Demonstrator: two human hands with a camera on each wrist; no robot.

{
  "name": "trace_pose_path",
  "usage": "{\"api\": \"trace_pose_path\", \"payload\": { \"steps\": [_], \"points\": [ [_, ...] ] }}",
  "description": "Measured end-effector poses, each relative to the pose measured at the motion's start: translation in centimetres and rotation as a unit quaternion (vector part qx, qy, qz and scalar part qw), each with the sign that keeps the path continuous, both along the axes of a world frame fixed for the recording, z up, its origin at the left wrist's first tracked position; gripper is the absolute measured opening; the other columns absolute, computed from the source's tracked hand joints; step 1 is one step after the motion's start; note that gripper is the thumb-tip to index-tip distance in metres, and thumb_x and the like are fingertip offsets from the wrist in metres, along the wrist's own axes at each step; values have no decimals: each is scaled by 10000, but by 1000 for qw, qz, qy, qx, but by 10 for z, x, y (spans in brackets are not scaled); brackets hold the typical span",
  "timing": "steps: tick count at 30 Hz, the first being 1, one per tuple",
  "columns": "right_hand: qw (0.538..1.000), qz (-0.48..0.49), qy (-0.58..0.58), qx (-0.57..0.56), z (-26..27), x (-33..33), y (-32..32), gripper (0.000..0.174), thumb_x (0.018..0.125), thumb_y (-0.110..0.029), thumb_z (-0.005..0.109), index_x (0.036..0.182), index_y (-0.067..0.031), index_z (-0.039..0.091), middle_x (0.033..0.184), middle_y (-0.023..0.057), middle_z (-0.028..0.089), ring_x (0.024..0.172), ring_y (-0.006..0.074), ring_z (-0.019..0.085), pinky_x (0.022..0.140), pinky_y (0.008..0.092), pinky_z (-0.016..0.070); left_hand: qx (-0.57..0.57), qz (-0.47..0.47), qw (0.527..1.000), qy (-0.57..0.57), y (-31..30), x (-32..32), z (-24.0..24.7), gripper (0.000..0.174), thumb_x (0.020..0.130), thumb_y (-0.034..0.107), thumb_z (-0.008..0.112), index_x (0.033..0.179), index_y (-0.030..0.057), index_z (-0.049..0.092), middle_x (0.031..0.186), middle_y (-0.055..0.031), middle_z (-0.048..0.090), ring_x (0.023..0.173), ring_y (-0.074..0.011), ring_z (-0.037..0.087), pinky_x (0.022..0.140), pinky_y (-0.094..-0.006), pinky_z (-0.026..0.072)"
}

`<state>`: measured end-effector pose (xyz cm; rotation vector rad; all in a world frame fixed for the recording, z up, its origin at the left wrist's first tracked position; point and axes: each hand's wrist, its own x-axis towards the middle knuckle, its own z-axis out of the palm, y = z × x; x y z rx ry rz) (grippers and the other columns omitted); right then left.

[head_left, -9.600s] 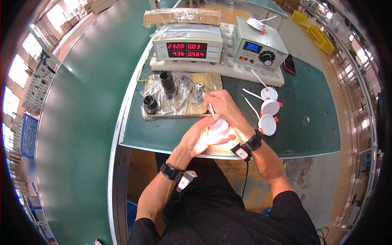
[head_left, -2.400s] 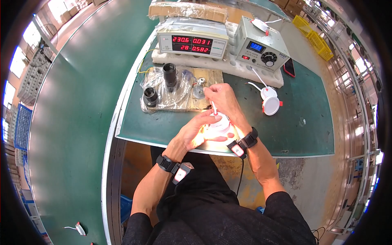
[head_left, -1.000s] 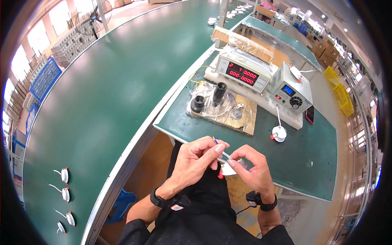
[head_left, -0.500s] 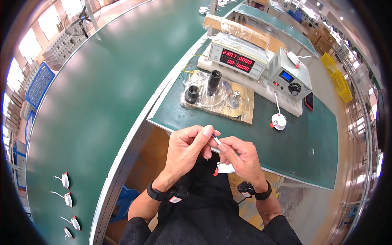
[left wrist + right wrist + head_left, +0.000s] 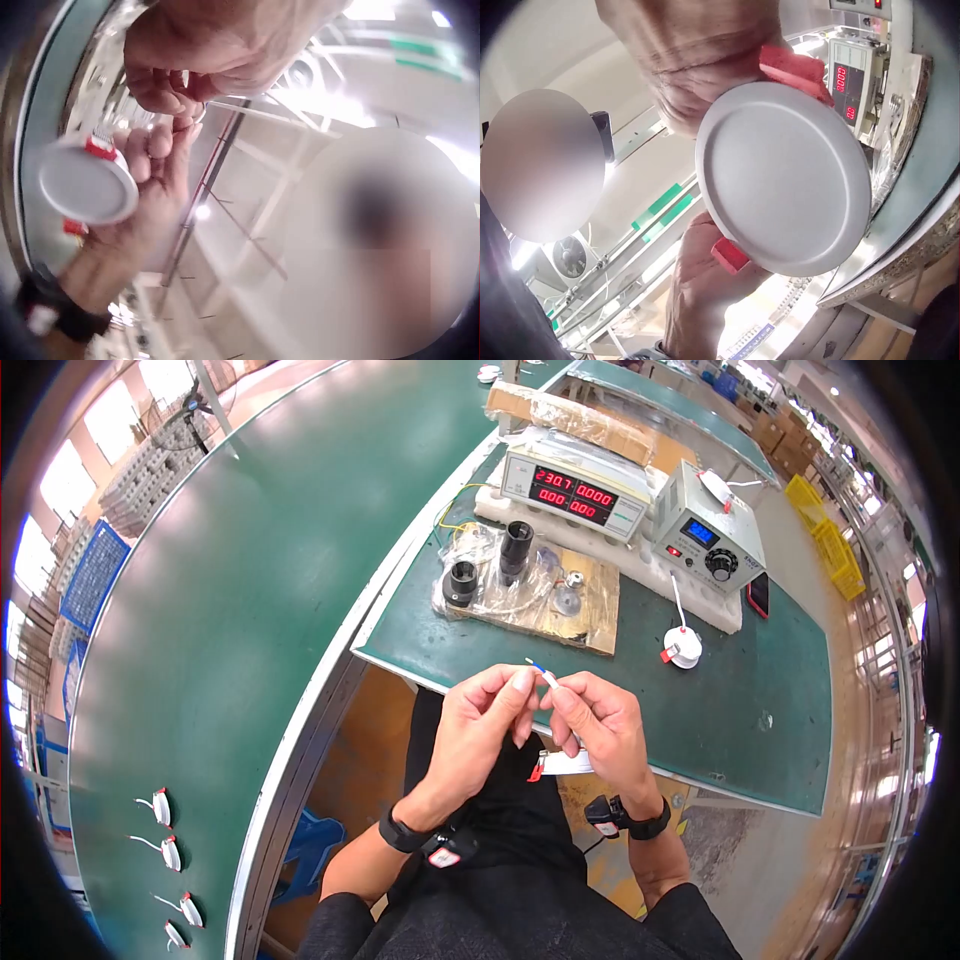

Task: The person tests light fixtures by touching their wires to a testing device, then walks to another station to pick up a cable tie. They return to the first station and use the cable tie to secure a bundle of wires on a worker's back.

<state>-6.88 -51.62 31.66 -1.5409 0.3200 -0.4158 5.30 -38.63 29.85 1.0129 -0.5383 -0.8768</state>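
Observation:
A white round downlight (image 5: pixel 567 763) with red clips hangs below my hands, unlit. My right hand (image 5: pixel 607 732) pinches its white cable (image 5: pixel 552 681) close to the end, where a blue wire sticks out. The left hand (image 5: pixel 478 728) has thumb and fingertips pinched at the wires beside it. Both hands are over the bench's front edge. In the right wrist view, the downlight's flat face (image 5: pixel 787 180) fills the middle, partly hiding the hands. The left wrist view shows the downlight (image 5: pixel 86 184) next to the right hand's palm.
Behind my hands is a wooden board (image 5: pixel 600 622) with black sockets (image 5: pixel 515 545) and a metal contact. A power meter (image 5: pixel 575 495) and grey regulator (image 5: pixel 705 530) stand behind. Another downlight (image 5: pixel 682 648) lies right; several lie on the green surface (image 5: pixel 200 660) at left.
The downlight, earlier lit with its cable held at the board, is now unlit and off it, nearer my body. Meter readings fell to zero. Fewer downlights lie at right. The view turned left.

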Motion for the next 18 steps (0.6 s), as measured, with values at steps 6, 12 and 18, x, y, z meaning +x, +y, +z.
{"api": "trace_pose_path", "payload": {
  "steps": [6, 12, 18],
  "points": [
    [997, 11, 76, -3, 12, -6, -5, 247, 1043, -238, 570, 992, -17, 667, 638, -18, 570, 524, 26, 457, 477, 209, 353, 63, 178, 824, -534, -12, 6, 9, 459, 786, -101, 597, 1210, 55, 679, 1203, -140, 630, 941, -240, 630, 746, -324, 514],
    [990, 23, 136, -22, 25, -9, -7, 247, 1036, -235, 571, 975, -13, 660, 617, -21, 557, 509, 28, 441, 469, 217, 340, 54, 139, 711, -687, -12, 8, 9, 795, 656, -30, 645, 1428, -43, 456, 1262, -172, 585, 1074, -337, 582, 939, -435, 456],
    [991, 5, 133, 7, 17, -8, -8, 255, 1037, -232, 561, 943, -15, 657, 609, 2, 575, 478, 44, 467, 457, 215, 354, 80, 18, 740, -667, -15, 15, 10, 825, 714, -80, 597, 1506, -30, 374, 1272, -149, 620, 1086, -311, 620, 949, -419, 480]
  ]
}}
